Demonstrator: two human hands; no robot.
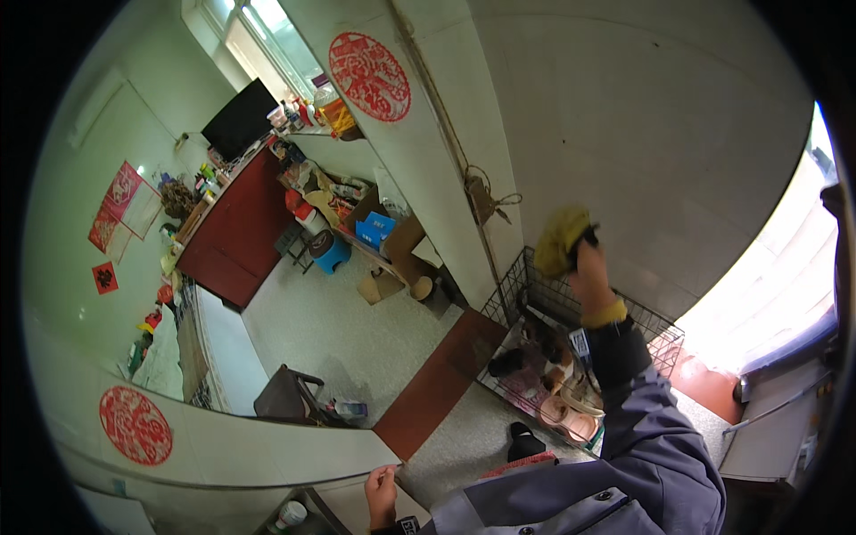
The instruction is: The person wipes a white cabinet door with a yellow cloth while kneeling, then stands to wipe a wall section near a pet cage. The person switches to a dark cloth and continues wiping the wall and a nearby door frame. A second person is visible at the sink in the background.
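My right hand [588, 264] is raised in front of the pale tiled wall [622, 134], gripping a bunched yellow cloth [560, 241]. The cloth is slightly blurred, and I cannot tell whether it touches the wall. Beneath that arm stands an open-topped wire pen [506, 292] on the floor. Inside it lie several small furry animals [554, 354], black, white and orange, on a pink patterned mat [525, 394]. A pink double bowl [576, 424] sits at the pen's near corner. Low in the view, my left hand [382, 495] has its fingers curled together near the doorway's edge, with nothing visible in it.
A reddish-brown threshold [438, 384] crosses the doorway. Beyond it are a dark chair [289, 394], a blue stool [329, 252], a red cabinet [234, 227] and cardboard boxes [404, 244]. A cord [441, 110] hangs along the door frame. Bright light enters at the right.
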